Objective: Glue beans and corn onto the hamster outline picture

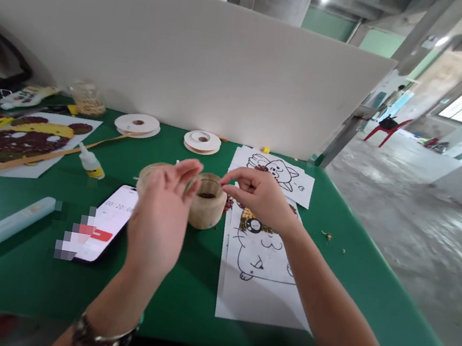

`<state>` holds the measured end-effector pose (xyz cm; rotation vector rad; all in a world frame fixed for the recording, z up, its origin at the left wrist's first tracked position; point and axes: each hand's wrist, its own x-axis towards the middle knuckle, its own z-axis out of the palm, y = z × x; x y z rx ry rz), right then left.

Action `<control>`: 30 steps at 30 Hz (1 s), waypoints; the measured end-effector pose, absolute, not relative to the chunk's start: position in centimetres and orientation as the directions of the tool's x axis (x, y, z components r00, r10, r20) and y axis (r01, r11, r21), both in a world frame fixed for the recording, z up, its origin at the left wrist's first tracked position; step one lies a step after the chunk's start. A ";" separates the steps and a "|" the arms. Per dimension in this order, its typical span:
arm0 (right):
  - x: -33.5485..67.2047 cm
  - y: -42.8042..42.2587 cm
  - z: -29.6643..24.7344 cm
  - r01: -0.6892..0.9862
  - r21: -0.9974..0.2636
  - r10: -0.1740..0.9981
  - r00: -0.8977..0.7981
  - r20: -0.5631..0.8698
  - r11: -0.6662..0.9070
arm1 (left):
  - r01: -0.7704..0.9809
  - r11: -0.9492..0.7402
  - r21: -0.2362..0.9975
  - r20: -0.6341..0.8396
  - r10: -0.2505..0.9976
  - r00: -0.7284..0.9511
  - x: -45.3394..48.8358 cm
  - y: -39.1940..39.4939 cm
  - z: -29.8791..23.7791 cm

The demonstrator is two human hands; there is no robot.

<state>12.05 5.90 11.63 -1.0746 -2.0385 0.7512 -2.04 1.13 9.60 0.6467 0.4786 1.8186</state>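
- The right hand's (256,197) thumb and forefinger nearly meet at the jar's right rim; whether they grip anything, one cannot tell.
- The left hand (163,209), loosely curved, seems to hold nothing.
- Between them stands the round jar (205,211), dark bits inside.
- Picking from it seems in hand; the next move probably calls for a fine pinch.
- Right: a partly seed-covered animal drawing (263,261).

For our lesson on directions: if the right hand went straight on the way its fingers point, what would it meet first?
Probably the pale round pot, beside the right hand; whether the two touch is unclear from this view.
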 end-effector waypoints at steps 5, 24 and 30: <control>10.6 7.5 11.4 0.573 -0.619 0.836 -0.460 0.298 0.536 | -0.613 -0.335 0.716 0.195 0.938 -0.285 -4.1 -0.5 8.1; 12.1 -0.6 3.4 -0.597 -0.796 0.995 -0.042 -0.092 -0.099 | -0.897 0.426 0.118 -0.699 0.678 0.229 5.3 -0.2 2.7; 12.2 -0.8 2.1 -0.393 -0.919 0.983 -0.165 0.080 0.008 | -0.916 0.398 0.054 -0.668 0.696 0.263 5.2 0.7 3.0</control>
